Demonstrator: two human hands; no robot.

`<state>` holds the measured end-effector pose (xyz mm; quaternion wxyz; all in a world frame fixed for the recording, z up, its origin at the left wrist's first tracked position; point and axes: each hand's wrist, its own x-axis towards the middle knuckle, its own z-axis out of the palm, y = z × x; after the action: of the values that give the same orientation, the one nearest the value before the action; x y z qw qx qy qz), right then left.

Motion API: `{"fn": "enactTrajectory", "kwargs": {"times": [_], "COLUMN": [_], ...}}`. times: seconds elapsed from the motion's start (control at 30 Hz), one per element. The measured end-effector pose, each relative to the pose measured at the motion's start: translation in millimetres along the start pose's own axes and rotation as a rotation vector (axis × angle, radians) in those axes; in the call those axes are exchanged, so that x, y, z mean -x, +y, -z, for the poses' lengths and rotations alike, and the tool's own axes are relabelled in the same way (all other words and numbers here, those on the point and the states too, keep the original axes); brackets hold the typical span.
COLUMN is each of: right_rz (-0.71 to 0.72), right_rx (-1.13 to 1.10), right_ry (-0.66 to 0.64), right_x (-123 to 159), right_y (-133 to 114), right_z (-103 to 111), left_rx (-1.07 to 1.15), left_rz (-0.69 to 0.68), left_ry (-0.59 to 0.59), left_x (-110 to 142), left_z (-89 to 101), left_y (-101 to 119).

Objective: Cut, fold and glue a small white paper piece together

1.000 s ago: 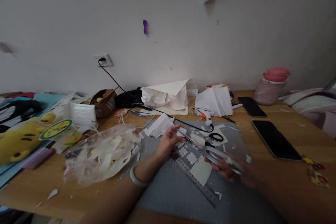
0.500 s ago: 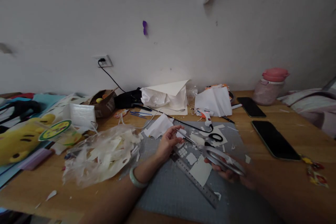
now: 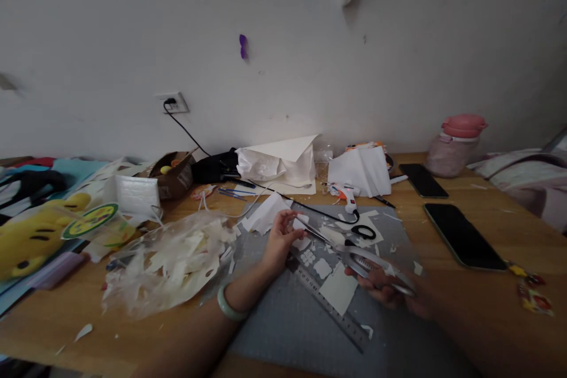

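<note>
My right hand [image 3: 390, 290] is wrapped round the handles of large silver scissors [image 3: 361, 261], whose blades point left and look slightly parted. My left hand [image 3: 279, 243], with a pale bangle on its wrist, pinches a small white piece of paper [image 3: 300, 225] beside the blade tips. Below both hands a steel ruler [image 3: 330, 302] lies slantwise on the grey cutting mat [image 3: 274, 325]. A pale paper sheet [image 3: 339, 289] and several small cut pieces [image 3: 322, 268] lie next to it. Behind the blades shows the black handle of a second pair of scissors [image 3: 364, 232].
On the left spreads a clear plastic bag of paper scraps [image 3: 177, 266], near a yellow plush toy [image 3: 31, 242] and a lidded cup [image 3: 95, 224]. A corded glue gun [image 3: 349, 198] lies behind the mat. Two phones [image 3: 463, 236] [image 3: 424, 181] and a pink bottle [image 3: 456, 147] are on the right.
The scissor blades look a little wider apart, and the paper in my left hand has shifted slightly left. The view has moved a touch.
</note>
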<state>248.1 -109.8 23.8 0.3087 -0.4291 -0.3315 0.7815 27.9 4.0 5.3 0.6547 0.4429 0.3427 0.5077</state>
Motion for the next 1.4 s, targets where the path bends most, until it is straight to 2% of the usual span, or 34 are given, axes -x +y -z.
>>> {"fn": "enactTrajectory", "kwargs": {"times": [0.1,0.23,0.53,0.77,0.93,1.17,1.4], "right_rz": [0.008,0.011,0.021,-0.006,0.021,0.027,0.014], "right_rx": [-0.005,-0.037,-0.083,-0.093,-0.080,-0.071,-0.023], "right_ry": [-0.009,-0.024,0.005,0.020,0.010,-0.014,0.026], "right_x": [-1.0,-1.5,1.2,0.2,-0.3,-2.9,-0.6], "right_y": [2.2,3.9,1.2,-1.7,1.6,8.6,3.5], "right_z": [3.4,5.0,-1.6,-3.2,-0.8,6.9,0.5], "left_rx": [-0.049,-0.125,-0.202,-0.162,-0.104,-0.177,-0.194], "left_rz": [-0.080,-0.100,0.020,0.095,0.126,0.099,0.087], "left_ry": [0.076,0.067,0.143,0.211,0.192,0.209,0.134], "left_x": [-0.9,-0.4,-2.7,-3.9,-4.2,-5.9,-2.2], "left_z": [1.5,1.3,4.8,6.5,6.1,7.9,5.5], "left_y": [-0.9,-1.9,-4.4,-4.0,-5.2,-7.1,-2.5]}}
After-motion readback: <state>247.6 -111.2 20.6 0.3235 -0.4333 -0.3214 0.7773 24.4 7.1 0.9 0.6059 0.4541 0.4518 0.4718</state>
